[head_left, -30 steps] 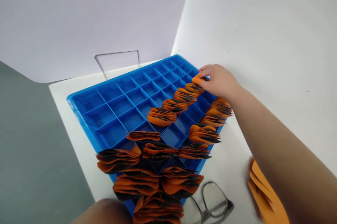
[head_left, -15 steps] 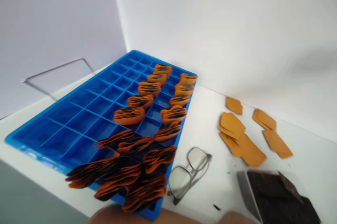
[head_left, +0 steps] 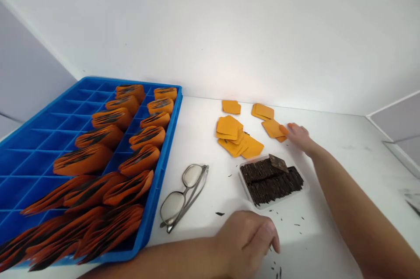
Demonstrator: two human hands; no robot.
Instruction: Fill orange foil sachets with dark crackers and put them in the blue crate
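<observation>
Right hand [head_left: 298, 136] now beyond plastic box [head_left: 259, 204]

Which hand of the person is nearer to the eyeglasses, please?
The left hand. It rests on the table just right of the eyeglasses; the right hand is farther away, at the orange pieces.

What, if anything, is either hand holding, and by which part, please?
No held thing shows in the left hand. The right hand is at the right end of an orange piece; whether it grips it cannot be told.
</observation>
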